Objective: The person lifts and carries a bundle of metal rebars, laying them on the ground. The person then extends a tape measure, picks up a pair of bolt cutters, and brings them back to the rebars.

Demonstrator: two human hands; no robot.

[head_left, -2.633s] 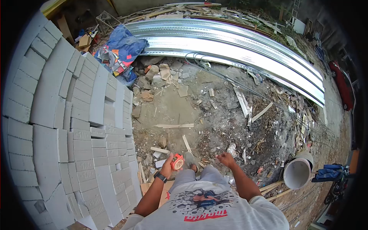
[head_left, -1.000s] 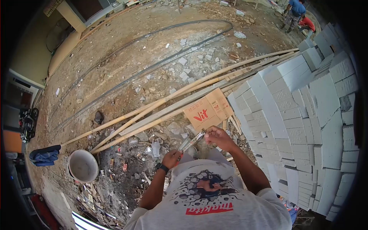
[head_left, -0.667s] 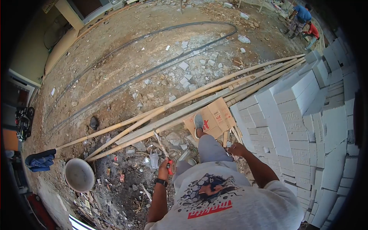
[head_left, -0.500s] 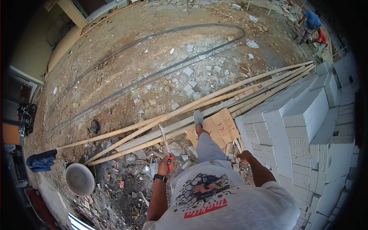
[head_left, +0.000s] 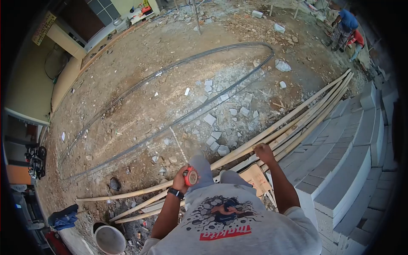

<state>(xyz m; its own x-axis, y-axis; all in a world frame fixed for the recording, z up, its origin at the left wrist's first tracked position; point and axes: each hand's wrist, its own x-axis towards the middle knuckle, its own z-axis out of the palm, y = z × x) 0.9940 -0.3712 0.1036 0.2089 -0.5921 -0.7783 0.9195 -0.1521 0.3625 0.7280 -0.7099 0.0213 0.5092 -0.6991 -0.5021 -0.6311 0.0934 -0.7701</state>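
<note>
My left hand [head_left: 180, 181], with a dark watch on its wrist, grips a red tape measure [head_left: 191, 176]. A length of its pale blade [head_left: 177, 142] sticks out over the dirt ahead. My right hand [head_left: 264, 153] is held out to the side, fingers curled in; what they hold, if anything, is hidden. Below and around that hand lie long bamboo poles [head_left: 238, 149] and a piece of brown cardboard [head_left: 256, 180]. My left leg is stepping over the poles.
Stacked grey blocks [head_left: 340, 187] rise close on my right. A long loop of dark rods [head_left: 204, 102] lies across the dirt ahead, with broken block pieces [head_left: 209, 119] around it. A round basin [head_left: 109, 239] stands at lower left. Two people [head_left: 347, 26] bend down at far right.
I have moved forward over the bamboo poles, which now sit lower in view. My right hand has swung forward and up. The tape measure stays in my left hand.
</note>
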